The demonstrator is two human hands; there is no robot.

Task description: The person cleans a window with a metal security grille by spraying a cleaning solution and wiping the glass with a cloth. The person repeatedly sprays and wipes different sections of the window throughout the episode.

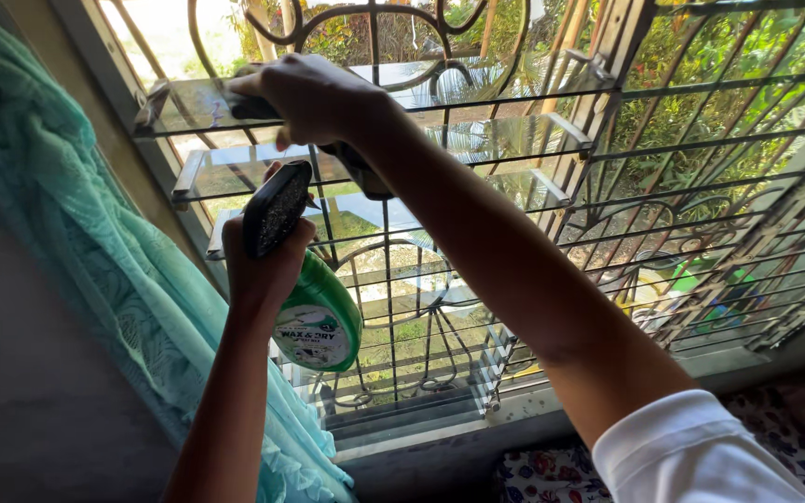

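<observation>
My left hand (263, 256) grips a green spray bottle (319, 321) with a black trigger head (275, 207), held up in front of the louvre window. My right hand (314, 93) is raised higher and closed on a dark cloth (361, 172) that it presses on the top glass slat (207, 102). More tilted glass slats (477, 135) lie below it in a metal frame. The cloth hangs down under my right wrist, mostly hidden by the hand.
An ornate iron grille (701, 177) covers the window, with green plants outside. A turquoise lace curtain (114, 279) hangs at the left. A floral cushion (552, 475) lies under the grey sill at the bottom right.
</observation>
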